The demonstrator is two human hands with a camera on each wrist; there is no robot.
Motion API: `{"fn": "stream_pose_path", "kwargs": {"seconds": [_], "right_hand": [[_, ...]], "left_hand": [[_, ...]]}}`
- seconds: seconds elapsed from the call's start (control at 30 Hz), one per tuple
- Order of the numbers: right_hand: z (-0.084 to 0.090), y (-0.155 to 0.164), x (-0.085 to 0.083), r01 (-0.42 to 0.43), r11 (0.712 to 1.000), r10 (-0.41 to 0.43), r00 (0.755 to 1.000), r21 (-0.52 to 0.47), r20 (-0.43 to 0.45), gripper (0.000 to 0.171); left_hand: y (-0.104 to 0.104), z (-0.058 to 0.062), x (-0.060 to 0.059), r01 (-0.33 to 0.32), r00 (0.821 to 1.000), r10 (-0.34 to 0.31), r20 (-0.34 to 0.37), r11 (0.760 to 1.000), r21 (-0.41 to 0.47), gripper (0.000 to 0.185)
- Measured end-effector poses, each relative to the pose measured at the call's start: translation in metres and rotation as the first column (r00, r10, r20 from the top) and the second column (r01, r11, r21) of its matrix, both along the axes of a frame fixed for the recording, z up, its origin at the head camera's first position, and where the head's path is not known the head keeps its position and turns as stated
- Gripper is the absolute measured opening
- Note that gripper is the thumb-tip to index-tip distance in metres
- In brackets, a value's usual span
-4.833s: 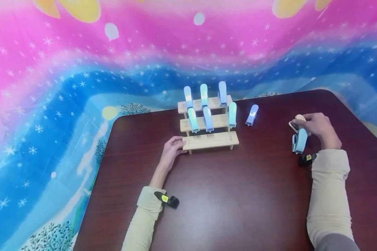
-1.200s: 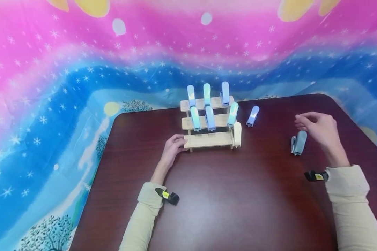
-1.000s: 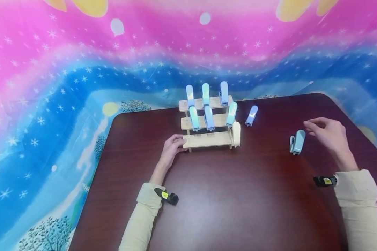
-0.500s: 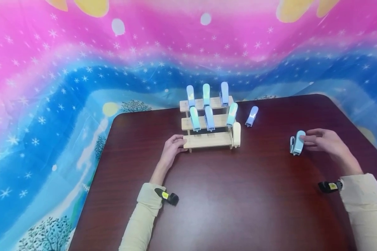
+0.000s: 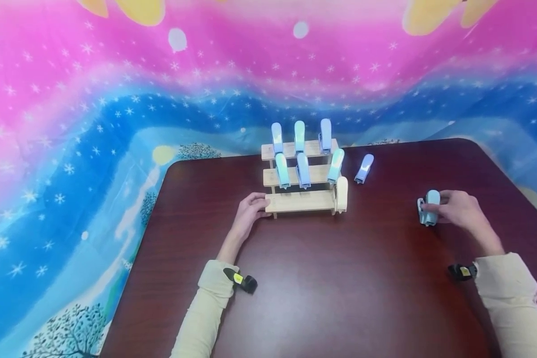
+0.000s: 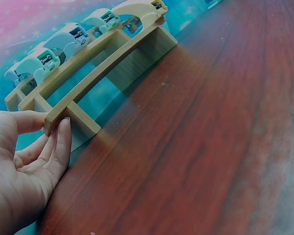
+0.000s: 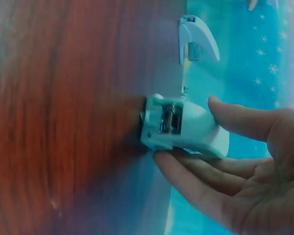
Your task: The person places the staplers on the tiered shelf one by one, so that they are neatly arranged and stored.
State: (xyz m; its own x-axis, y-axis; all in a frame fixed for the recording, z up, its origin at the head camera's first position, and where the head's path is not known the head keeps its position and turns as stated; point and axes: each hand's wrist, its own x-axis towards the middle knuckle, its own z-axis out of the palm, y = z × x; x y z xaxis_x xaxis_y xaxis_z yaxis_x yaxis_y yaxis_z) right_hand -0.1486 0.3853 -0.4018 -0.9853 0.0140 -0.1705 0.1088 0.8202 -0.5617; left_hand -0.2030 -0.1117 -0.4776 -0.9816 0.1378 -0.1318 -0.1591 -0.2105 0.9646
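Note:
My left hand (image 5: 247,215) pinches the left end of the lowest step of a three-tier wooden stand (image 5: 295,202), thumb above and fingers beneath in the left wrist view. At the right of the table, my right hand (image 5: 465,211) grips a pale teal stapler (image 7: 198,128) between thumb and fingers. It stands on or close over the tabletop. A cream stapler (image 5: 341,194) sits at the right end of the lowest step. Teal and lavender staplers (image 5: 303,170) line the middle step, and three more staplers (image 5: 299,136) stand on the top one.
A lavender stapler (image 5: 364,168) stands on the dark wooden table (image 5: 340,278), just right of the stand. Behind the table hangs a pink and blue snowflake cloth (image 5: 232,74).
The cream stapler, in my right hand at first, now sits on the lowest step. My right hand has since come down to the teal stapler and grasped it. My left hand has stayed put.

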Motion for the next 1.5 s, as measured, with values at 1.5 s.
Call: {"fn": "stream_pose_path", "kwargs": {"seconds": [1.5], "right_hand": [[0.096,-0.136,0.006,0.063,0.984,-0.125,0.908,-0.166,-0.4,0.054]], "left_hand": [[-0.001,0.0,-0.001,-0.011,1.0,0.011,0.009,1.0,-0.008,0.029]]}}
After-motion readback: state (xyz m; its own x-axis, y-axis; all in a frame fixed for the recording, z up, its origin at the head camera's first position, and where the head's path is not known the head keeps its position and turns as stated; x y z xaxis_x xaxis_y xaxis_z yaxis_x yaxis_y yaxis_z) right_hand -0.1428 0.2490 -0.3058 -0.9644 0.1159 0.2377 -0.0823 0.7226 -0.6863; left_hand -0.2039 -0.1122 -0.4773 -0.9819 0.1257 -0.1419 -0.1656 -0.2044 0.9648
